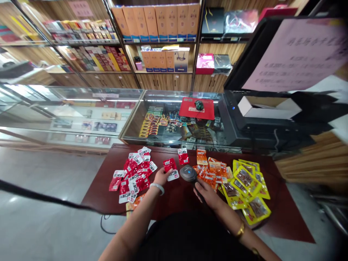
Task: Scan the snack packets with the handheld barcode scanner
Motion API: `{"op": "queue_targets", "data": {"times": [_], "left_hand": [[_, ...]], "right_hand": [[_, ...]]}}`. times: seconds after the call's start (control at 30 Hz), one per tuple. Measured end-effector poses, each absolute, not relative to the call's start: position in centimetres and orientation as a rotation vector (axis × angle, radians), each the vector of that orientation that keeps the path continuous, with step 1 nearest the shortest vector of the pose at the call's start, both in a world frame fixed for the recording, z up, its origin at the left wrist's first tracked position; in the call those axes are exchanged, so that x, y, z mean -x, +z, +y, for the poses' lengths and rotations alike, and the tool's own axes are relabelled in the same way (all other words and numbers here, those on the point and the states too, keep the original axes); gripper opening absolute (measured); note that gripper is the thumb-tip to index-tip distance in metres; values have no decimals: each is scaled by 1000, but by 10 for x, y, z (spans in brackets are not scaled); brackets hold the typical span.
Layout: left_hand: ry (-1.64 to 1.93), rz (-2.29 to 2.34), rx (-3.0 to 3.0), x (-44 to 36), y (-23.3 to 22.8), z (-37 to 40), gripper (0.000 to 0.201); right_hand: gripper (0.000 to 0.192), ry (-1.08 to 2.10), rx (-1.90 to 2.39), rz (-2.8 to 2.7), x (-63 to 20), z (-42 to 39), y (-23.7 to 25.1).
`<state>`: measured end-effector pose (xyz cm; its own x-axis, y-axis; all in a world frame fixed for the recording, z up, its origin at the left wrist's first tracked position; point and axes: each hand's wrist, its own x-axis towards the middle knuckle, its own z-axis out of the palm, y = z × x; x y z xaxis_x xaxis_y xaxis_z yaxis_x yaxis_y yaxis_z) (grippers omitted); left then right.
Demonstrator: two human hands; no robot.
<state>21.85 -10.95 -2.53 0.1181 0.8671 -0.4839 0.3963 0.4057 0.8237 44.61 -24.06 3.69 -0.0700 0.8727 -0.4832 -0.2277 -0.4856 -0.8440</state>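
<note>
My left hand grips a red and white snack packet by its near edge, over the middle of the dark red table. In my right hand is a grey barcode scanner, its head pointing away from me with a small blue light on top. Another red packet lies just beyond the scanner. To the left spreads a pile of red and white packets. Orange packets lie right of the scanner, and yellow packets are heaped farther right.
Behind the table stands a glass display counter with a red mat and a computer mouse on top. A monitor and an open white box are at the right. A black cable crosses the lower left.
</note>
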Motion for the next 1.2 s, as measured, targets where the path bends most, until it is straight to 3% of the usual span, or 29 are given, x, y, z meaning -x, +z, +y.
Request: {"op": "queue_targets", "data": {"times": [0.27, 0.7, 0.8, 0.9, 1.03, 1.2], "left_hand": [[254, 1439, -1287, -255, -15, -124, 37], [371, 1344, -1232, -270, -19, -102, 30], [418, 1553, -1480, -251, -9, -78, 35], [162, 1920, -1763, -206, 0, -63, 41], [-104, 2372, -1629, -152, 0, -64, 65], [-135, 2524, -1500, -129, -9, -73, 74]], "right_hand": [[57, 1683, 1298, -819, -448, -231, 53], [53, 1670, 1359, -762, -450, -246, 38], [48, 1647, 1367, -734, -449, -248, 29], [47, 1650, 1374, -712, -448, -250, 23], [51, 1667, 1396, -704, -447, -251, 26], [53, 1661, 1399, -730, -444, -251, 37]]}}
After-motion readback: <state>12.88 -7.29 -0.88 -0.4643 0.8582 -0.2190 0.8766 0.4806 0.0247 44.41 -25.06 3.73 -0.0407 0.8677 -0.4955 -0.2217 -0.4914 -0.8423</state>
